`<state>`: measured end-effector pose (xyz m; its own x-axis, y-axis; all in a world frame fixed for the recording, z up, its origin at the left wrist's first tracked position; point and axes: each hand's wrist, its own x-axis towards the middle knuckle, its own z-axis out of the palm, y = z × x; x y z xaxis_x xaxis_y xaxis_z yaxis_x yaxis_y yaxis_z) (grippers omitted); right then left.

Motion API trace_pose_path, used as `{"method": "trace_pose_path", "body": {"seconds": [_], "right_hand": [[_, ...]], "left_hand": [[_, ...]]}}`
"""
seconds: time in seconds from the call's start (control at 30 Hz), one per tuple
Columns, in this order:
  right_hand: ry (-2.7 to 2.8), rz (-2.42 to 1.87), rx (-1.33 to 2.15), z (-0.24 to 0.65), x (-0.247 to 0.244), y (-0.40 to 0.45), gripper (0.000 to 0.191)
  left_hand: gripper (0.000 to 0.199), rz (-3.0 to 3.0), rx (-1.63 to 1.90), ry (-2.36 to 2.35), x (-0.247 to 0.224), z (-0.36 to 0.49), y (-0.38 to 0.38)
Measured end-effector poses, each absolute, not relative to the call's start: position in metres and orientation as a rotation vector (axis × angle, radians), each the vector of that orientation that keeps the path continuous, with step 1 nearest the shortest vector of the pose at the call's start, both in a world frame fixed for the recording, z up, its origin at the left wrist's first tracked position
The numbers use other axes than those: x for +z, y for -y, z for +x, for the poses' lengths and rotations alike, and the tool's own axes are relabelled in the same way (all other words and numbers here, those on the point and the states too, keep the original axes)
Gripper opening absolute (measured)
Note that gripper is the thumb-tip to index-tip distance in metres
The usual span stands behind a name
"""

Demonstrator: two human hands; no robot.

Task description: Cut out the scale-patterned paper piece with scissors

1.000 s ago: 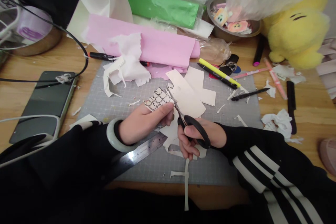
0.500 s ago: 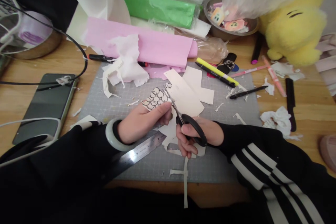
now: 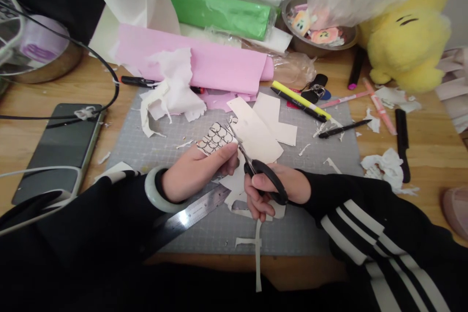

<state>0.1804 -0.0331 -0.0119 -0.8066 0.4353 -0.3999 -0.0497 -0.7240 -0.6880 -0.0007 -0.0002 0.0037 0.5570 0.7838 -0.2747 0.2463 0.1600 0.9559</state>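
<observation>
My left hand (image 3: 204, 168) pinches a small piece of white paper (image 3: 216, 138) drawn over with black scale-like curves. Fingers of my right hand (image 3: 268, 187) are through the handles of black-handled scissors (image 3: 272, 178). The scissor blades lie along the right edge of the drawn paper, close to my left thumb. Beneath and behind the hands are cut white card pieces (image 3: 256, 124) on a grey cutting mat (image 3: 303, 224). A metal ruler (image 3: 197, 212) lies under my left wrist.
Pink folded paper (image 3: 219, 66), a green packet (image 3: 223, 12) and a metal bowl (image 3: 318, 48) stand at the back. A phone (image 3: 60, 146) lies left; markers (image 3: 302, 102), a black pen (image 3: 345, 128), paper scraps and a yellow plush toy (image 3: 405, 44) are right.
The view has shifted very slightly. Both hands, the drawn paper and the scissors keep nearly the same pose.
</observation>
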Motion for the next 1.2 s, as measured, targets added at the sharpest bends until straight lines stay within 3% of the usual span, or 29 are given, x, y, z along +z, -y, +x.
{"method": "trace_pose_path", "body": {"seconds": [1.2], "right_hand": [[0.969, -0.798, 2.558, 0.1803, -0.009, 0.0339, 0.049]], "left_hand": [[0.038, 1.372, 0.477, -0.97, 0.0045, 0.0006, 0.0001]]}}
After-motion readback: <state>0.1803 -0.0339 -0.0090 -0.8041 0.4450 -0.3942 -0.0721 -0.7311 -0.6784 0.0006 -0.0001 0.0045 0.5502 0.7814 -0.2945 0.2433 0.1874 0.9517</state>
